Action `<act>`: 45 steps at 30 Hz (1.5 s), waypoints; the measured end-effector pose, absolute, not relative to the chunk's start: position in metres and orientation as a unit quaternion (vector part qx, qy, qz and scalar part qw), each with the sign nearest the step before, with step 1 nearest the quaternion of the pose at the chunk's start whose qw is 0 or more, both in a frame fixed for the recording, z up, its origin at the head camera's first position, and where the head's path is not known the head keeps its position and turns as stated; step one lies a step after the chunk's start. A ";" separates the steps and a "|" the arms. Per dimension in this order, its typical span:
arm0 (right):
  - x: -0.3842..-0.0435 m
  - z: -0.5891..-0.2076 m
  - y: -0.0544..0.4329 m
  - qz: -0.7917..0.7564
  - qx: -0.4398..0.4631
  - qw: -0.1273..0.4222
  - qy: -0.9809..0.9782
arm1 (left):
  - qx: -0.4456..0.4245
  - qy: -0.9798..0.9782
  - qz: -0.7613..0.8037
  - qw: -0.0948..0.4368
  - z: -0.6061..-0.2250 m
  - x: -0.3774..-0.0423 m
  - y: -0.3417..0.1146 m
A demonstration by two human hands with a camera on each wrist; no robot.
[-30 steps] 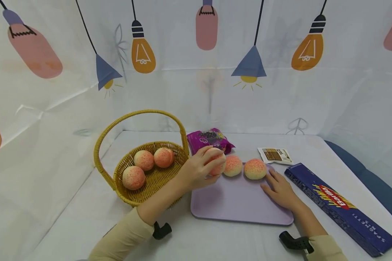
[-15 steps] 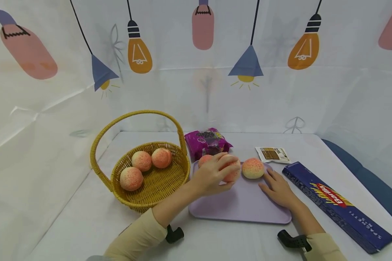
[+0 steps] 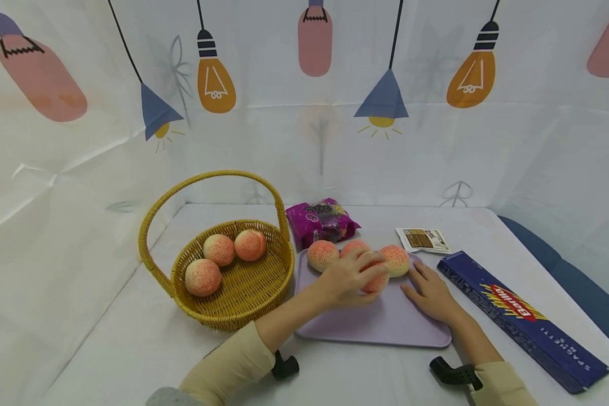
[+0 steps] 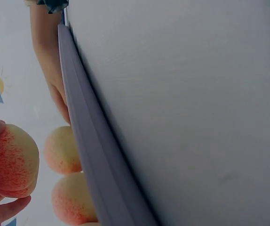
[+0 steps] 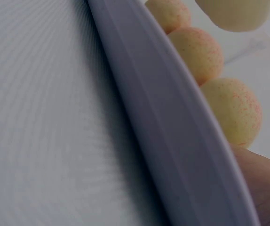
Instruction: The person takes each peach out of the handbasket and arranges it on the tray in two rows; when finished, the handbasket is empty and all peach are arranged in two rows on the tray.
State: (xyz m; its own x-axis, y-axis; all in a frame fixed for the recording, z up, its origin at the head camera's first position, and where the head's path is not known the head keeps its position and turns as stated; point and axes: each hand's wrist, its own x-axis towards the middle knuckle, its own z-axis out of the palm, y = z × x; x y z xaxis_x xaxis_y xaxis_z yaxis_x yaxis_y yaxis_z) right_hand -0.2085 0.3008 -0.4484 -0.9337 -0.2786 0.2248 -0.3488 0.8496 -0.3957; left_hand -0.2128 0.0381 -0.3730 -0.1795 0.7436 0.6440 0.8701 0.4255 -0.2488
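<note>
My left hand (image 3: 347,282) grips a pink and cream peach (image 4: 13,160) over the lilac tray (image 3: 370,324). Along the tray's back edge sit three more peaches: a left one (image 3: 322,255), a middle one (image 3: 355,247) partly hidden behind my left fingers, and a right one (image 3: 395,260). The right wrist view shows the held peach (image 5: 238,12) raised above that row. My right hand (image 3: 433,296) rests with its fingers spread on the tray's right side, fingertips close to the right peach.
A wicker basket (image 3: 243,316) with a tall handle stands left of the tray, three peaches inside. Behind the tray lie a purple packet (image 3: 317,223) and a small white-and-brown sachet (image 3: 423,241). A long blue spaghetti box (image 3: 523,321) lies to the right.
My left hand has moved right over the tray with its peach, from the left end of the row towards its right end, and sits slightly lower. The right hand stays in place.
</note>
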 end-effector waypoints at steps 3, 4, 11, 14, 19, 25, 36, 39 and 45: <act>-0.208 -0.449 0.301 0.222 0.164 0.082 -0.958 | -0.542 -0.762 -0.081 0.345 -0.376 -0.213 0.044; -0.208 -0.449 0.301 0.223 0.164 0.081 -0.958 | -0.548 -0.760 -0.080 0.340 -0.377 -0.213 0.046; -0.207 -0.449 0.302 0.222 0.168 0.087 -0.956 | -0.572 -0.760 -0.088 0.296 -0.383 -0.213 0.064; -0.207 -0.449 0.302 0.219 0.174 0.097 -0.955 | -0.578 -0.759 -0.091 0.287 -0.386 -0.213 0.072; -0.207 -0.449 0.303 0.222 0.178 0.099 -0.954 | -0.586 -0.756 -0.117 0.267 -0.393 -0.213 0.083; -0.207 -0.450 0.303 0.229 0.183 0.101 -0.951 | -0.590 -0.761 -0.130 0.236 -0.402 -0.213 0.088; -0.205 -0.450 0.303 0.231 0.192 0.120 -0.946 | -0.592 -0.774 -0.097 0.202 -0.414 -0.212 0.096; -0.205 -0.450 0.302 0.229 0.193 0.120 -0.947 | -0.593 -0.772 -0.115 0.199 -0.417 -0.213 0.096; -0.208 -0.452 0.303 0.222 0.197 0.126 -0.947 | -0.586 -0.763 -0.191 0.195 -0.419 -0.216 0.096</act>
